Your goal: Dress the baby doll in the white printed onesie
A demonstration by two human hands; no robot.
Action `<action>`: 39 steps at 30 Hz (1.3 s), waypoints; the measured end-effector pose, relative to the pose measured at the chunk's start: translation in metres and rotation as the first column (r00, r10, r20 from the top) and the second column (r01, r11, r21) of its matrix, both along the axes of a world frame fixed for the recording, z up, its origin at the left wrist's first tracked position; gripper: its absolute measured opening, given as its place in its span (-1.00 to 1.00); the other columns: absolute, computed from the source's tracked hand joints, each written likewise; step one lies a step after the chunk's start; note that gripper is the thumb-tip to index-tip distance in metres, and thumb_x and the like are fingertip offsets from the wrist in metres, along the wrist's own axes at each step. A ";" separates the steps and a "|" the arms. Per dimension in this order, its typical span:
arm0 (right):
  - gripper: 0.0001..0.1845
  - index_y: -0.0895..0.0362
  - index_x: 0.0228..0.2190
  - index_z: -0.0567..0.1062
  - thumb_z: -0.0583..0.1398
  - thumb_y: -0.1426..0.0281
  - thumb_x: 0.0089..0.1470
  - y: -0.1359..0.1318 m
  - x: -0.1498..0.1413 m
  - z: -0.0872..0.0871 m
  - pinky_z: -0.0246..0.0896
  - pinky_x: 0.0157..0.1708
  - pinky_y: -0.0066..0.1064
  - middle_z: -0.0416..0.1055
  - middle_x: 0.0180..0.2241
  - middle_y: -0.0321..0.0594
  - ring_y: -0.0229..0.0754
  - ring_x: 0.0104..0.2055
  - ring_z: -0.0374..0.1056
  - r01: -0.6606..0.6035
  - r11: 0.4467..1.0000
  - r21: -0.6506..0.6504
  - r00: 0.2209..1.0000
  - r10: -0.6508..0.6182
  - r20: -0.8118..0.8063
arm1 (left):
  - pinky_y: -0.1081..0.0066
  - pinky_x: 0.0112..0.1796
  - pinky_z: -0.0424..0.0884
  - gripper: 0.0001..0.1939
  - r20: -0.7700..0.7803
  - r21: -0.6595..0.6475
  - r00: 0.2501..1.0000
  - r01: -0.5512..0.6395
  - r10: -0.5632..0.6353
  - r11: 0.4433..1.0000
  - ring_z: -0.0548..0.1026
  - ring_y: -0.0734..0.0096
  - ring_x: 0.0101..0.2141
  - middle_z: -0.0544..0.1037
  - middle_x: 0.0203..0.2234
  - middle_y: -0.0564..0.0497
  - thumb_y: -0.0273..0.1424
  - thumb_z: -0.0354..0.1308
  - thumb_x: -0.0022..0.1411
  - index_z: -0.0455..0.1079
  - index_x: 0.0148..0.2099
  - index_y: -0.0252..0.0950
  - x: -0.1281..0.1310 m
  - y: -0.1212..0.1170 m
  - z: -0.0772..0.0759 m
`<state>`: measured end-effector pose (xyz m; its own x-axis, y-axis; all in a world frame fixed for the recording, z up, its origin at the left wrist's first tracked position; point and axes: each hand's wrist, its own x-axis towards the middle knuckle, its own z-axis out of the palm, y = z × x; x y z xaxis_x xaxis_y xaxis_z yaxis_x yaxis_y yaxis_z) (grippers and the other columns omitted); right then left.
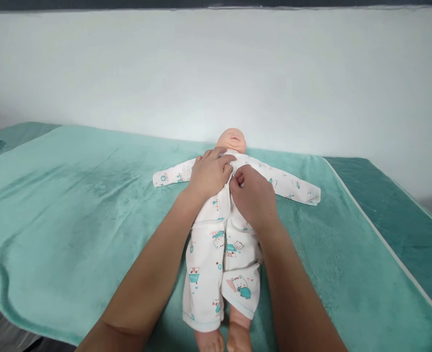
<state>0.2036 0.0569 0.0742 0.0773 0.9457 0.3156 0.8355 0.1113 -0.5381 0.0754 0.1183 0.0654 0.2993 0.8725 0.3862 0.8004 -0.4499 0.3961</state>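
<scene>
Doll (231,137) lying face-up on a green blanket (79,234); the left hand (210,172) rests loosely spread on its shirt (216,209), seemingly steadying it; the right hand (253,195) curls at the opening, any pinch hidden

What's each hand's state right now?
Left hand: partly open, resting on the printed doll shirt.
Right hand: curled at the shirt's front; whether it grips fabric cannot be told.

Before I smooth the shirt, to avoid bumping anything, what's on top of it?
The left hand and right hand are over the shirt; the parts beneath them are hidden.
</scene>
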 end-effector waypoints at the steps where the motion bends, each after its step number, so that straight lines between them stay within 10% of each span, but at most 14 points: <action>1: -0.89 0.07 -0.41 0.30 0.08 0.40 0.18 0.000 0.000 0.000 -0.12 -0.41 -0.36 0.42 -0.37 -0.28 -0.22 -0.44 0.17 -0.001 1.000 0.001 1.000 0.001 -0.005 | 0.02 0.09 0.27 -0.58 0.000 0.016 1.000 -0.010 0.010 1.000 0.36 0.03 0.15 0.42 0.22 -0.05 -0.39 -0.11 0.39 0.51 0.11 -0.11 0.001 -0.001 0.000; 12: -0.90 0.06 -0.43 0.38 0.14 0.38 0.14 0.003 0.009 0.002 0.01 -0.40 -0.36 0.42 -0.46 -0.32 -0.23 -0.45 0.23 -0.047 0.999 -0.029 0.969 0.038 -0.246 | 0.28 0.00 0.38 -0.77 0.471 0.105 0.881 -0.012 -0.039 0.994 0.48 0.27 0.01 0.57 -0.01 -0.03 -0.51 -0.01 0.27 0.44 -0.13 -0.21 -0.004 0.009 -0.012; 20: -0.82 0.10 -0.41 0.48 0.32 0.27 0.00 0.004 0.029 0.006 -0.12 -0.63 -0.47 0.26 -0.59 -0.41 -0.39 -0.62 0.03 -0.278 0.955 -0.102 0.507 0.056 -0.860 | 0.37 -0.18 0.38 -0.82 0.598 -0.032 0.801 0.063 -0.031 0.997 0.48 0.38 -0.26 0.58 -0.26 0.03 -0.33 0.12 0.30 0.55 -0.22 -0.23 -0.009 -0.017 -0.008; 29: -0.68 0.17 -0.28 0.56 0.40 0.25 -0.07 0.006 0.032 0.006 -0.13 -0.66 -0.52 0.26 -0.60 -0.43 -0.41 -0.61 0.05 -0.350 0.930 -0.111 0.367 0.027 -0.930 | 0.39 -0.29 0.31 -0.91 0.544 -0.144 0.838 0.129 -0.030 0.981 0.40 0.44 -0.38 0.54 -0.36 0.07 -0.34 0.29 0.17 0.51 -0.28 -0.23 -0.013 -0.021 0.001; 39: -0.62 0.15 -0.26 0.59 0.43 0.22 -0.11 0.005 0.027 0.004 -0.17 -0.68 -0.54 0.24 -0.60 -0.45 -0.42 -0.61 0.03 -0.373 0.927 -0.045 0.297 0.074 -0.952 | 0.39 -0.27 0.38 -0.87 0.772 -0.190 0.635 0.187 0.029 0.964 0.49 0.40 -0.35 0.59 -0.39 0.04 -0.31 0.28 0.18 0.53 -0.29 -0.26 0.000 -0.030 0.008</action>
<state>0.2308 0.0622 0.0782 -0.0524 0.9984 -0.0204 -0.2667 -0.0337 -0.9632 0.0754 0.0885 0.0736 0.0639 0.9519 0.2998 0.1275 -0.3057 0.9435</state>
